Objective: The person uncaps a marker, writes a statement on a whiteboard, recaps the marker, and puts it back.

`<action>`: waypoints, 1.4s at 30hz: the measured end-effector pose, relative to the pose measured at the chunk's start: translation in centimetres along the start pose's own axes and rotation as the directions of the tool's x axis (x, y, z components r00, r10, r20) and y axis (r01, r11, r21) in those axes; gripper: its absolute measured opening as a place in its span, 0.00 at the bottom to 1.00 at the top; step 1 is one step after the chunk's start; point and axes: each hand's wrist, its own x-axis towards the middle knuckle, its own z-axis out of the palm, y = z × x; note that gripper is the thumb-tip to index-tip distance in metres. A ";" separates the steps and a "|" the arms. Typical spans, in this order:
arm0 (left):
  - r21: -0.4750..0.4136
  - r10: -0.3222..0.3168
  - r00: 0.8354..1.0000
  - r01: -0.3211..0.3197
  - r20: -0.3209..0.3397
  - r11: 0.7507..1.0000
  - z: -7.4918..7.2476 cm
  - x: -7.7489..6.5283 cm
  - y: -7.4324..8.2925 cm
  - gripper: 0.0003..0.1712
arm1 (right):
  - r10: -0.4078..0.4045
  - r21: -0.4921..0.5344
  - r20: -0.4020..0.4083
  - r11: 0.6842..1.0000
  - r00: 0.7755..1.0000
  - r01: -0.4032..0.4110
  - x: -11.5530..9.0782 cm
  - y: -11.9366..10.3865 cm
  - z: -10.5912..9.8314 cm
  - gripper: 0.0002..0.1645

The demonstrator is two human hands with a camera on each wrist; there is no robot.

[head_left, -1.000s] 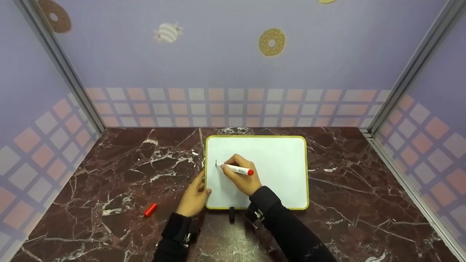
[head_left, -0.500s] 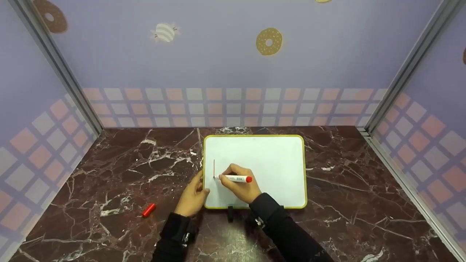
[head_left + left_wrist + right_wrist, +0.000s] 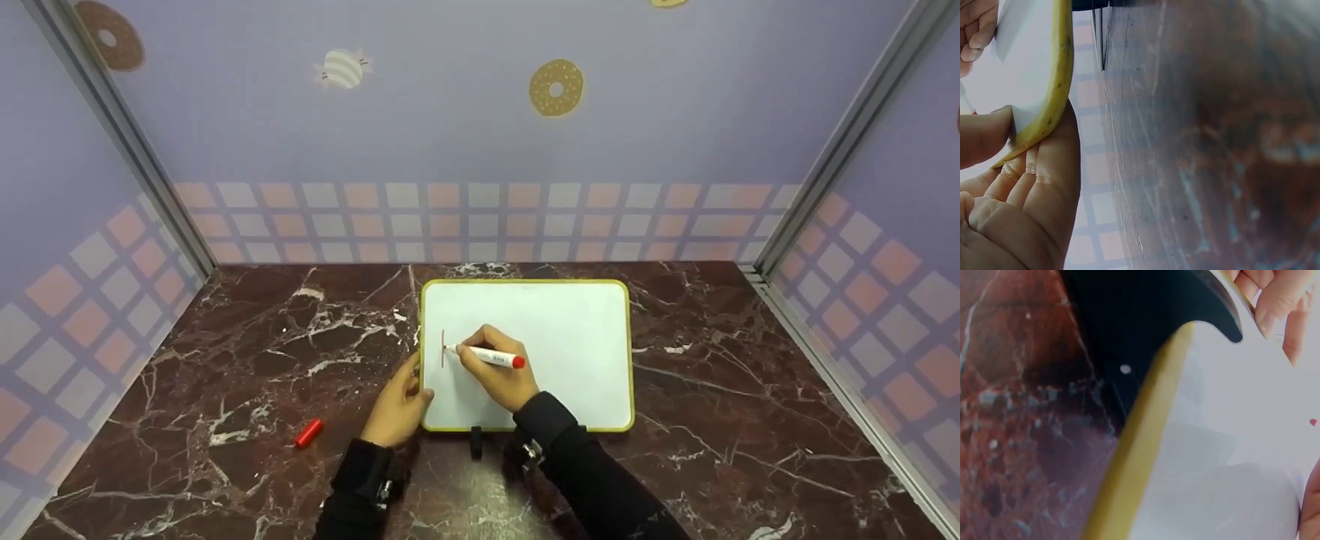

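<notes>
A whiteboard (image 3: pixel 574 352) with a yellow rim stands on the marbled table. My left hand (image 3: pixel 397 409) grips its left edge low down; the left wrist view has the thumb on the white face and the fingers behind the rim (image 3: pixel 1061 62). In my right hand (image 3: pixel 511 384) a white marker (image 3: pixel 491 356) with a red end is pinched, lying nearly level. Its tip touches or almost touches a thin red upright line (image 3: pixel 442 361) near the board's left side, around mid-height of that line. In the right wrist view the marker is mostly hidden.
A red marker cap (image 3: pixel 308 433) lies on the table (image 3: pixel 247 352) left of my left hand. Below the board's bottom edge sticks out a black foot (image 3: pixel 476 442). Patterned walls (image 3: pixel 450 135) close in the back and both sides.
The red line grew downward from a short mark as my right hand moved the marker down. Since then the marker tip has risen to the line's middle. My left hand keeps its grip.
</notes>
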 end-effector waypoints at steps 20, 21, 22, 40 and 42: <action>0.028 -0.015 1.000 0.016 -0.025 0.999 -0.3 0.0 0.1 0.38 | 0.030 0.007 -0.038 1.000 0.999 -0.029 0.0 0.3 -0.9 0.08; 0.032 -0.018 0.999 0.019 -0.026 0.999 -0.3 0.0 0.0 0.38 | 0.031 0.015 -0.038 0.999 0.999 -0.031 0.0 0.4 -1.0 0.08; 0.034 -0.020 0.999 0.021 -0.026 0.999 -0.4 0.0 0.0 0.37 | 0.034 0.023 -0.038 0.999 0.999 -0.033 0.0 0.4 -1.1 0.08; 0.017 -0.001 1.000 0.001 -0.011 1.000 -0.1 0.1 0.0 0.37 | 0.015 0.088 -0.048 0.996 0.999 -0.010 1.0 0.6 -1.6 0.07; 0.010 -0.003 1.000 0.003 -0.006 1.000 0.0 0.1 0.0 0.37 | 0.007 0.077 -0.046 0.997 0.999 -0.003 1.1 0.7 -1.6 0.07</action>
